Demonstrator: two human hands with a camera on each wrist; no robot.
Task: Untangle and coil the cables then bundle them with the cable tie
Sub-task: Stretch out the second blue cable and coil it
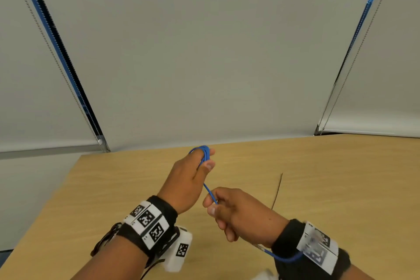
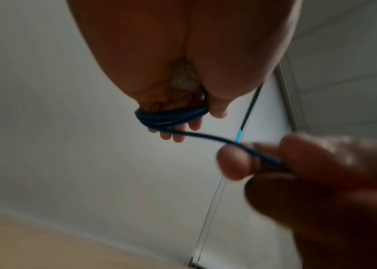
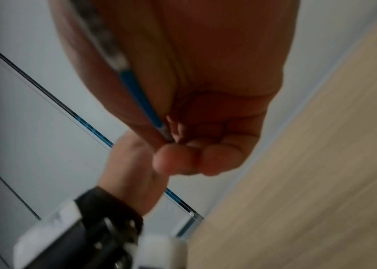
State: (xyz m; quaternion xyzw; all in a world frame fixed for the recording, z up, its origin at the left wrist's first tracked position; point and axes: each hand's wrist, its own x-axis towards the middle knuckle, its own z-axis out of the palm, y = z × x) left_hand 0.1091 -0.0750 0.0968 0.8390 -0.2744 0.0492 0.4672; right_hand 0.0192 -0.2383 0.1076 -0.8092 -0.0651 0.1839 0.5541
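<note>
A thin blue cable (image 1: 204,151) is wound in several loops around the fingers of my left hand (image 1: 208,158), and the thumb presses on the coil (image 2: 171,117). A short free strand (image 1: 210,193) runs down from the coil to my right hand (image 1: 213,206), which pinches it between thumb and forefinger with the other fingers curled. The rest of the cable passes through the right palm (image 3: 137,92) and loops under the right wrist (image 1: 286,258). A thin black cable tie (image 1: 277,191) lies on the table to the right of both hands, untouched.
Both hands hover above a light wooden table (image 1: 341,177). Behind its far edge hang grey roller blinds (image 1: 204,52) with bead chains. Both wrists carry black straps with white marker tags.
</note>
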